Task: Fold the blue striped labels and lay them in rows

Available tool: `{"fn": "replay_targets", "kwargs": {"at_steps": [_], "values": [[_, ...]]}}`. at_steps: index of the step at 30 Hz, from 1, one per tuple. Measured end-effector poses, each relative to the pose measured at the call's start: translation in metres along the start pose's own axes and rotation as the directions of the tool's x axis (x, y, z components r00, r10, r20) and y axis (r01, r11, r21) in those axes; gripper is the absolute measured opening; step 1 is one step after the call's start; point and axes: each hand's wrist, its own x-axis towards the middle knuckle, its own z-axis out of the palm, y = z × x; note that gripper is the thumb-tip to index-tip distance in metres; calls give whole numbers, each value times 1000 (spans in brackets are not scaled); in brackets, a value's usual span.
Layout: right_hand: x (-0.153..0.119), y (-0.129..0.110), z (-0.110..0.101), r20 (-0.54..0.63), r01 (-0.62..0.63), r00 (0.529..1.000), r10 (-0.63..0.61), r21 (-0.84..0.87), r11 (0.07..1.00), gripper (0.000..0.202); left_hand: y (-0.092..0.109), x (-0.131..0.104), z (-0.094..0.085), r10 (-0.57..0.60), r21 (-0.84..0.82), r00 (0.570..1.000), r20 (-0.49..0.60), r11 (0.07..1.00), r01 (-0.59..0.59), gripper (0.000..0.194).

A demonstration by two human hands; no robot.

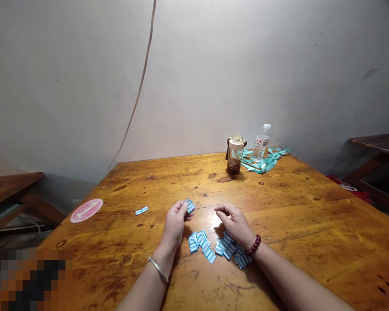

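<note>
My left hand point(176, 219) grips a small blue-and-white striped piece point(189, 205) between thumb and fingers, above the wooden table point(116, 268). Whether it is one piece or a few stacked I cannot tell. To its right, my right hand point(232, 222) hovers with fingers curled and thumb close to the index finger; nothing shows at the fingertips. Below and between the hands lies a loose pile of similar pieces point(202, 242). A second pile point(227, 246) sits under my right hand and wrist, partly hidden by them. Farther left, a small striped strip point(141, 211) lies alone.
A lidded jug with dark liquid point(234, 157) stands at the back right. Behind it are a clear water bottle point(261, 144) and a turquoise ribbon point(267, 164). A pink round mark point(86, 210) is at the table's left edge. The wall borders the far edge.
</note>
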Motion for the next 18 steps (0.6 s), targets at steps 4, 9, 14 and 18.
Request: {"fn": "replay_targets", "kwargs": {"at_steps": [4, 9, 14, 18], "values": [[-4, -5, 12, 210, 89, 977, -37, -246, 965, 15, -5, 10, -11, -15, -95, 990, -143, 995, 2, 26], [-9, -15, 27, 419, 224, 907, -33, -414, 882, 20, -12, 7, -7, 7, -88, 992, -128, 996, -19, 24], [-12, -5, 20, 369, 141, 929, 6, -370, 918, 10, -14, 5, -5, 80, 14, 989, -124, 997, -79, 25], [-11, 6, 11, 314, -114, 939, 138, -92, 989, 6, -14, 3, -3, 88, 61, 991, -99, 995, -82, 25]]}}
